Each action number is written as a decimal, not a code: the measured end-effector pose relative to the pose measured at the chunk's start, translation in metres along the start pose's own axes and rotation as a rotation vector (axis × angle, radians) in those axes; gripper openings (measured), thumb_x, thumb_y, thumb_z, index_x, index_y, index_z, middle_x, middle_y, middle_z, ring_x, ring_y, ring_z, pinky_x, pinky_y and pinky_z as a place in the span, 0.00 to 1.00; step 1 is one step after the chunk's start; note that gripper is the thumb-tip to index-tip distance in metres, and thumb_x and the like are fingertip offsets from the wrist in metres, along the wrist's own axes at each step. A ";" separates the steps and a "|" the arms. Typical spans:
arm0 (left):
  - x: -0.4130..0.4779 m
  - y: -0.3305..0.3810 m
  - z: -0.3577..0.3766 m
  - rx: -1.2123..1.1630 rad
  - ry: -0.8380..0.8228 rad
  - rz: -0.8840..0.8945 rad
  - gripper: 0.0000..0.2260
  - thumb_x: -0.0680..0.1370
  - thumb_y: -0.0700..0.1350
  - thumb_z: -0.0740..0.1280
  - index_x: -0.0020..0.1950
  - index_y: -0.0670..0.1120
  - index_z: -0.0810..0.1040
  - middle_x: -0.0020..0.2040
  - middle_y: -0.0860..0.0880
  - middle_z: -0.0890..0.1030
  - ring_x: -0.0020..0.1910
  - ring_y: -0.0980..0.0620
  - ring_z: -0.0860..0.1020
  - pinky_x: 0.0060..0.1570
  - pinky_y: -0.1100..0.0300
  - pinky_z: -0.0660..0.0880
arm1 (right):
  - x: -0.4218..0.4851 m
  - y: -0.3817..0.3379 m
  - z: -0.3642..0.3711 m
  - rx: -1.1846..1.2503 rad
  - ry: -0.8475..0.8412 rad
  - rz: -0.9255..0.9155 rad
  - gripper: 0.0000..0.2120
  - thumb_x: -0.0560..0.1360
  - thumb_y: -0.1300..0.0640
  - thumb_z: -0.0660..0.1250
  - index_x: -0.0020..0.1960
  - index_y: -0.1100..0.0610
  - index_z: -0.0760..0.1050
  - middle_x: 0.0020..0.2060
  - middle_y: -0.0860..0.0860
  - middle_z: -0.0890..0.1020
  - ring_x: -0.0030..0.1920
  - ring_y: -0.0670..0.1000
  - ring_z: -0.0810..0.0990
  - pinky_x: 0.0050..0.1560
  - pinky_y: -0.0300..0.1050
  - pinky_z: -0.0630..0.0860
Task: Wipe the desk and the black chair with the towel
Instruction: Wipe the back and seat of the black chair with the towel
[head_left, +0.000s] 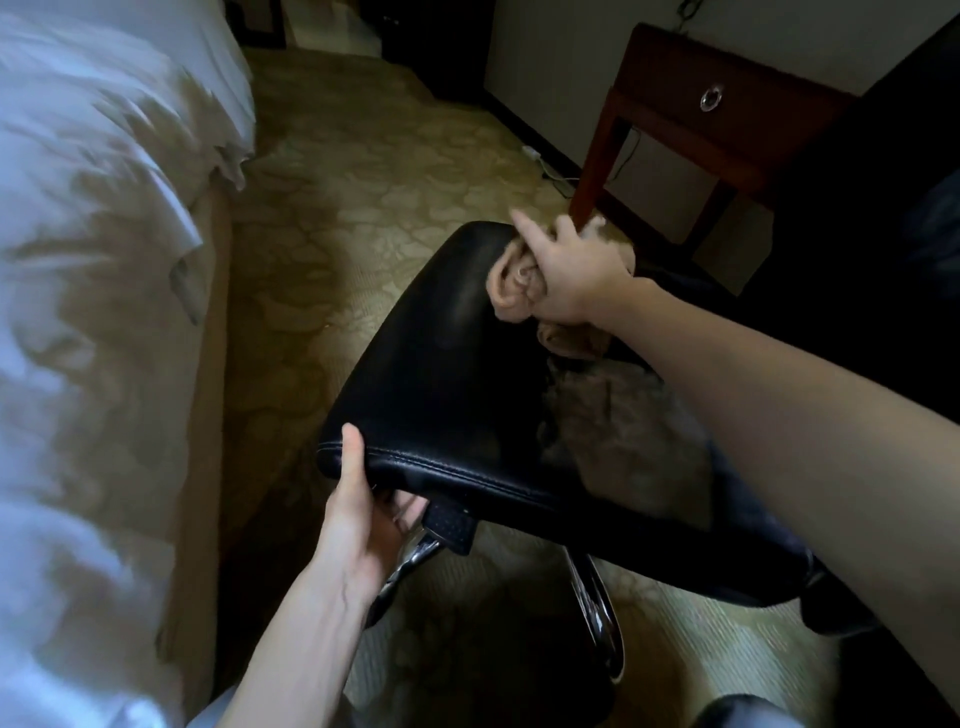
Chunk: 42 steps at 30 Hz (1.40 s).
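the black chair (441, 374) is in the middle of the view, its seat tilted, w/ the near edge toward the person. left hand (358, 525) grips the near left corner of the seat: thumb lies on top at the stitched edge, the other fingers are curled under it. just beside these fingers, under the seat, is a black lever (452, 525), and below it the chrome base (597, 608) of the chair.

right hand (571, 270) is at the far side of the seat and holds the towel (511, 280), a beige one, bunched up and pressed on the black leather. fingers are curled on the cloth, only the index finger sticks out straight. some more of the towel shows below the wrist, still on the seat.

a bed (78, 260) w/ white sheets fills the left side, blurred. the floor is a patterned beige carpet (363, 171). at top right, well apart from the chair, stands the dark wood desk (691, 104) w/ a drawer and a round metal pull (710, 97). a white cable (545, 166) lies on the carpet near the wall, beside the desk leg.
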<state>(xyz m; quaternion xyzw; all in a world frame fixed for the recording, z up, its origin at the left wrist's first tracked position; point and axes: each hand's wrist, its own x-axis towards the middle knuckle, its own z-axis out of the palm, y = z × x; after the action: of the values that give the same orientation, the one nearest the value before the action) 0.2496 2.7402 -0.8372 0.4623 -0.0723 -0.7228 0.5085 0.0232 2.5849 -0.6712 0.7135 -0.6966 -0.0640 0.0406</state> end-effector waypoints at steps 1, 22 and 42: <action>0.001 0.000 -0.002 -0.008 -0.012 -0.008 0.32 0.76 0.68 0.68 0.72 0.47 0.74 0.58 0.44 0.86 0.54 0.47 0.87 0.57 0.51 0.80 | 0.005 0.006 0.009 0.037 -0.129 0.055 0.56 0.68 0.34 0.74 0.82 0.40 0.41 0.79 0.56 0.56 0.77 0.72 0.56 0.72 0.72 0.62; 0.022 0.012 -0.003 0.084 -0.098 -0.049 0.40 0.73 0.75 0.64 0.75 0.48 0.75 0.69 0.40 0.80 0.66 0.40 0.80 0.65 0.42 0.76 | -0.155 -0.045 0.088 0.620 0.066 -0.384 0.28 0.62 0.32 0.70 0.60 0.41 0.75 0.61 0.42 0.76 0.63 0.54 0.74 0.64 0.59 0.72; -0.024 -0.026 0.022 0.146 -0.259 -0.234 0.28 0.74 0.56 0.75 0.72 0.46 0.77 0.61 0.42 0.85 0.63 0.46 0.83 0.69 0.49 0.75 | -0.050 0.067 0.069 0.420 0.023 0.331 0.48 0.57 0.24 0.65 0.74 0.43 0.70 0.67 0.59 0.74 0.68 0.64 0.73 0.70 0.55 0.70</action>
<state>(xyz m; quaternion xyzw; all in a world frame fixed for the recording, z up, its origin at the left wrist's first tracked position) 0.2173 2.7640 -0.8256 0.4064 -0.1351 -0.8233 0.3725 -0.0540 2.6351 -0.7280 0.5833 -0.8013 0.0977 -0.0907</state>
